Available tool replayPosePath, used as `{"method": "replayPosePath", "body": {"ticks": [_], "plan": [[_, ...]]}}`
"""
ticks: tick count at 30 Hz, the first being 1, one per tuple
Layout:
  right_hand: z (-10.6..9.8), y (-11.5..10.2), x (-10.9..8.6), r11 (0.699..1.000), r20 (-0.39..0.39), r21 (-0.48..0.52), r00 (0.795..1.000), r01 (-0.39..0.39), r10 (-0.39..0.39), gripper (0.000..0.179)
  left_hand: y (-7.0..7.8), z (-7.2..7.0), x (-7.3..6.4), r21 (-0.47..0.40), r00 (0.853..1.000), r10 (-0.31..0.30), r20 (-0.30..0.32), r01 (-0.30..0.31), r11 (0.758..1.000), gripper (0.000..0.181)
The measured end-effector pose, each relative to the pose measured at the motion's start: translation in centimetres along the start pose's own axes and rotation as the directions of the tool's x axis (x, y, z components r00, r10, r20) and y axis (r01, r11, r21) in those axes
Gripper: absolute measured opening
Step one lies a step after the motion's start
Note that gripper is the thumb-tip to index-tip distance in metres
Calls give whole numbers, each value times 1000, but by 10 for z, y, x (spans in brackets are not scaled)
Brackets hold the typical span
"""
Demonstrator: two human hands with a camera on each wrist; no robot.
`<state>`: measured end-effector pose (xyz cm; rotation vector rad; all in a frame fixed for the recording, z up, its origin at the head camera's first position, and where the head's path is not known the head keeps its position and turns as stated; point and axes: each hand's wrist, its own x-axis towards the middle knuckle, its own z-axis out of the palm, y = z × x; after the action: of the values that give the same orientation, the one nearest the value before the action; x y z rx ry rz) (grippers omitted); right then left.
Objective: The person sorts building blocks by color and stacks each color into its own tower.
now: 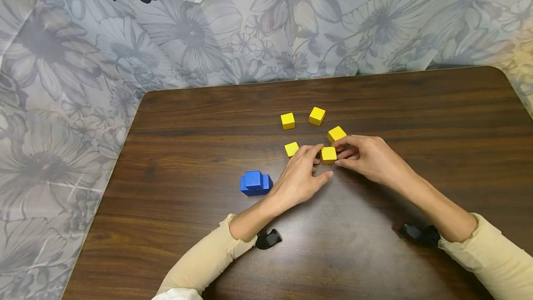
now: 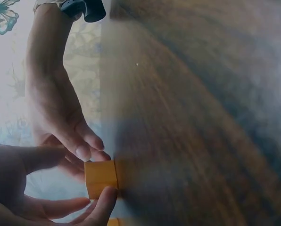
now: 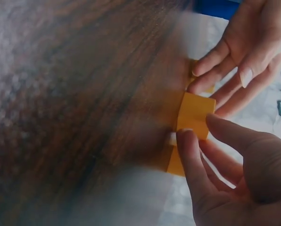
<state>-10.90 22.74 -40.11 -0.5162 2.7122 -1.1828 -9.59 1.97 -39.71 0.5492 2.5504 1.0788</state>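
Note:
A yellow cube [image 1: 328, 154] sits on the table between both hands. My left hand [image 1: 297, 179] reaches to its left side with fairly straight fingers, thumb held apart; in the left wrist view fingertips are right at the cube [image 2: 101, 179]. On the other side, the thumb and fingertips of my right hand [image 1: 370, 159] come up to the cube [image 3: 196, 115], with the fingers slightly bent. Just behind is a second yellow cube [image 1: 337, 134], close to the right fingertips. Another yellow cube [image 1: 291, 149] is partly covered by the left hand.
Two more yellow cubes, one at back left [image 1: 288, 121] and one at back right [image 1: 317, 115], stand farther off on the brown wooden table [image 1: 187, 138]. Blue blocks [image 1: 253, 179] are stacked to the left of the left wrist. Behind the table hangs a flowered cloth [image 1: 191, 31].

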Motion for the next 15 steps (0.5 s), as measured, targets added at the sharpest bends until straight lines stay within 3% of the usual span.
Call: {"method": "replayPosePath", "body": {"ticks": [15], "plan": [[2, 2, 1, 997, -6, -72, 1000, 16, -16, 29, -3, -2, 1, -18, 999, 33, 36, -32, 999, 59]]}}
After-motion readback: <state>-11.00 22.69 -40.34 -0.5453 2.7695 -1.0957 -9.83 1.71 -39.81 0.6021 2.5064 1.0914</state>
